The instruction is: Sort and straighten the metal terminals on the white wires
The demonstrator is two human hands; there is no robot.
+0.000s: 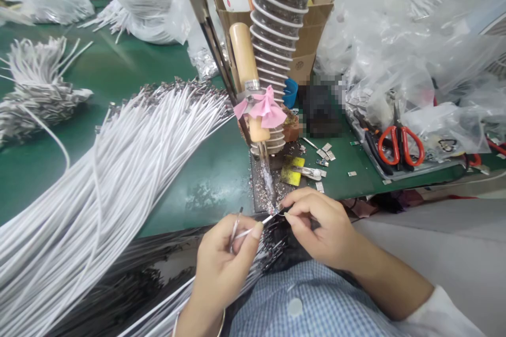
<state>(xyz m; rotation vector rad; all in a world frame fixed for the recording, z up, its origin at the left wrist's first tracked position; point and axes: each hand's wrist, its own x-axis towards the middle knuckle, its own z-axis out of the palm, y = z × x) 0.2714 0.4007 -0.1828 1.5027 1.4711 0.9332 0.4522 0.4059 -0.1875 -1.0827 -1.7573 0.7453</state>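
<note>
My left hand (223, 255) is closed around a white cable (266, 220), its free end pointing up to the right. A second thin end with a dark tip (237, 223) sticks up between those fingers. At the cable's end, beneath the hot tip of a fixed soldering iron (244, 57) with a wooden handle, lies a small connector (275, 212). Close beside it my right hand (322, 226) is pinched, fingertips almost at the connector; what they hold is too small to make out. A pink ribbon (265, 107) is tied on the iron.
A large bundle of white cables (130, 152) covers the left of the green table (205, 168). Behind the iron rises a ribbed hose (279, 15). A yellow sponge (292, 171), small metal shells (326, 152) and red-handled scissors (400, 144) lie to the right.
</note>
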